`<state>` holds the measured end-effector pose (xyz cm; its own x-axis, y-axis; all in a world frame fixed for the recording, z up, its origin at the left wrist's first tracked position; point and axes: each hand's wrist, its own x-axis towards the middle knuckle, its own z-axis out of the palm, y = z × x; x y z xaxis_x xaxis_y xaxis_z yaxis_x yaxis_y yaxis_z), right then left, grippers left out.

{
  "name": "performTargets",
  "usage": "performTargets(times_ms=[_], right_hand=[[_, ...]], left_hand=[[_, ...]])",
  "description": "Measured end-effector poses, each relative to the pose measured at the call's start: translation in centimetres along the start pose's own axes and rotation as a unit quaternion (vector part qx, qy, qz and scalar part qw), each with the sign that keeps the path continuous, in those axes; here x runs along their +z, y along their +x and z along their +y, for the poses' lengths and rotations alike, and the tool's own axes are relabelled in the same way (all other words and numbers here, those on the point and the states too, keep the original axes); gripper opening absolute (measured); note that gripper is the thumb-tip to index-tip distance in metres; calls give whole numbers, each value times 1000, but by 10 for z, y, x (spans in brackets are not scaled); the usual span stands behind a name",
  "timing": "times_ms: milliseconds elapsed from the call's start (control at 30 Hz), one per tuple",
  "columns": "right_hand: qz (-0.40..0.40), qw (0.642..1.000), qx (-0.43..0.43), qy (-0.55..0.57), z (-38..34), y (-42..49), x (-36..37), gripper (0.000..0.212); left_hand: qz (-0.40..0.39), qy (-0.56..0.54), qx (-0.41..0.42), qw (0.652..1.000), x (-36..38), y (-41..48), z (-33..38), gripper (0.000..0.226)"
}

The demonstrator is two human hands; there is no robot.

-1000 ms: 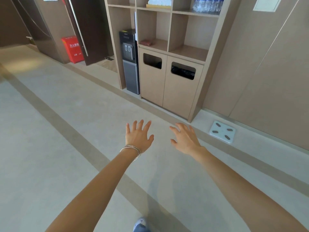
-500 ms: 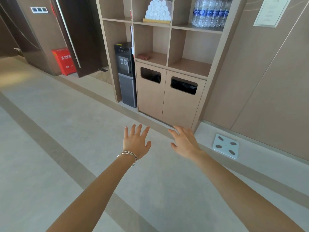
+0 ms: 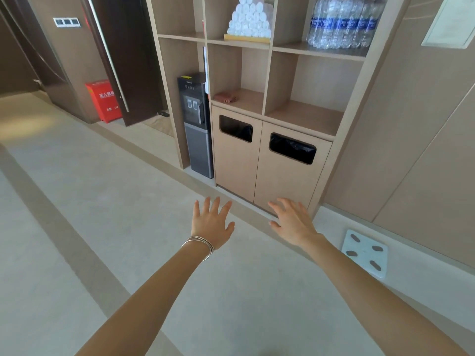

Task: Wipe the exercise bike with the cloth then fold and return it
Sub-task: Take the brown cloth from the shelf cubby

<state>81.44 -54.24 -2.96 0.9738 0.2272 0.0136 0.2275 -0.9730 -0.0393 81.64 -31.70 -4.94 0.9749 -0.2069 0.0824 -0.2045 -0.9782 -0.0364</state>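
Matte pale floor (image 3: pixel 102 227), wood-grain shelf unit (image 3: pixel 270 73) | soft reddish-brown cloth (image 3: pixel 226 96) lies in cubby above left bin door | left hand (image 3: pixel 212 223), right hand (image 3: pixel 293 223): fingers splayed, holding nothing

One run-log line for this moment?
left hand open, empty | right hand open, empty | brown cloth on shelf, untouched

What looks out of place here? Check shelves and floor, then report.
Only the reddish-brown cloth: it lies loosely bunched in its shelf cubby, while the white towels above are rolled and neatly stacked. Nothing looks spilled or damaged.
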Motion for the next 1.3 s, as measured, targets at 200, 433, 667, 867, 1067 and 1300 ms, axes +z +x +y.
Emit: performTargets(times_ms=[200, 433, 667, 867, 1067, 1300], right_hand=[[10, 1000, -14, 4, 58, 96, -22, 56], [-3, 999, -35, -3, 89, 170, -12, 57], [-43, 999, -13, 4, 105, 240, 15, 57], [-30, 999, -10, 10, 97, 327, 9, 58], [2, 1000, -20, -1, 79, 426, -6, 58], [-25, 999, -32, 2, 66, 492, 18, 57]], left_hand=[[28, 0, -16, 999, -18, 108, 13, 62], [6, 0, -26, 1000, 3, 172, 18, 63], [-8, -6, -21, 1000, 33, 241, -5, 64], [1, -7, -18, 1000, 38, 321, -52, 64], [15, -4, -9, 1000, 26, 408, -103, 64], [-17, -20, -4, 1000, 60, 459, -134, 64]])
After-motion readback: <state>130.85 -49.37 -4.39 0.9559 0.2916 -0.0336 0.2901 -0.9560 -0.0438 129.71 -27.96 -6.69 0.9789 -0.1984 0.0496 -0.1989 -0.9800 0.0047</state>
